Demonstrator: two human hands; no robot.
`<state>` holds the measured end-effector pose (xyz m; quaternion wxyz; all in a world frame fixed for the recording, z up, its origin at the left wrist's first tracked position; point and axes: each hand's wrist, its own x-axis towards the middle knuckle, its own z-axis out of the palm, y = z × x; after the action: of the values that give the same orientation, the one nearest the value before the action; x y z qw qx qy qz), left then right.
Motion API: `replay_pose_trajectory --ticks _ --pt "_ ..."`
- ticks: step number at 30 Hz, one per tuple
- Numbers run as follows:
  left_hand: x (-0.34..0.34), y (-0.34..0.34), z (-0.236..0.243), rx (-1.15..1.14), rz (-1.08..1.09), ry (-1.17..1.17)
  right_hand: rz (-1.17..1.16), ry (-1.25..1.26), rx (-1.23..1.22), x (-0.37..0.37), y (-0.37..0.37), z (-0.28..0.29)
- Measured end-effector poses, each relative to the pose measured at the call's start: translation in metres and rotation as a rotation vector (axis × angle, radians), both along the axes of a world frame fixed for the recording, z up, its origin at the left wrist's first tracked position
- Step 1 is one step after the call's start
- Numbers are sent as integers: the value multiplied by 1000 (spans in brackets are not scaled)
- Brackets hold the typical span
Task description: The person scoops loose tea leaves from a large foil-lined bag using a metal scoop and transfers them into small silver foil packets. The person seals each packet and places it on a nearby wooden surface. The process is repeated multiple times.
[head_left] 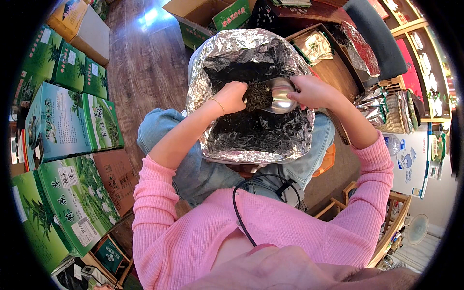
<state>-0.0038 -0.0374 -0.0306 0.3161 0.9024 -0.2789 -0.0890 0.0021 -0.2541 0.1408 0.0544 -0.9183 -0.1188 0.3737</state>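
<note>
A seated person is leaning over a foil-lined container that is standing between the knees, its crumpled silver lining spreading over the rim and its dark inside facing up. The right hand is grasping a shiny metal scoop by its right edge, the thumb lying along the near face, so that grip is closing firmly on the metal. The scoop is hanging over the container's opening, its mouth pointing left. Dark, twisted dried leaves are lying in a heap at that mouth, between the two hands and above the container's interior. The left hand is curling its fingers at the left edge of the leaves; whether its grip is pinching some of them or only touching them, one cannot tell. A thin bracelet is circling the left wrist.

The person is wearing a pink ribbed top and blue jeans, and a black cable is looping across the lap. Green printed cartons are stacking up along the left side on the wooden floor. An open cardboard box is standing beyond the container, and a shallow tray is holding packets to the right.
</note>
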Motion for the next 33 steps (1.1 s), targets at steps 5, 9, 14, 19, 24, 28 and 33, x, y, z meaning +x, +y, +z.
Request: replay_pose_trajectory --ticks 5,9,14,19,24,28,33 --pt "0 -1 7 17 2 53 71 -98 33 0 -6 -3" --pt "-3 1 10 -15 -9 41 116 -120 38 -1 -4 0" --pt "-6 9 23 -36 37 2 50 -206 117 -3 -14 7" --pt "1 14 4 100 38 38 214 -497 124 -7 -38 7" --pt "1 24 16 -34 79 -22 225 -654 -84 -21 -26 -15" --pt "6 28 17 -227 175 181 325 -529 -201 -34 18 -81" --pt "11 26 26 -261 226 336 276 -289 -248 -29 52 -213"
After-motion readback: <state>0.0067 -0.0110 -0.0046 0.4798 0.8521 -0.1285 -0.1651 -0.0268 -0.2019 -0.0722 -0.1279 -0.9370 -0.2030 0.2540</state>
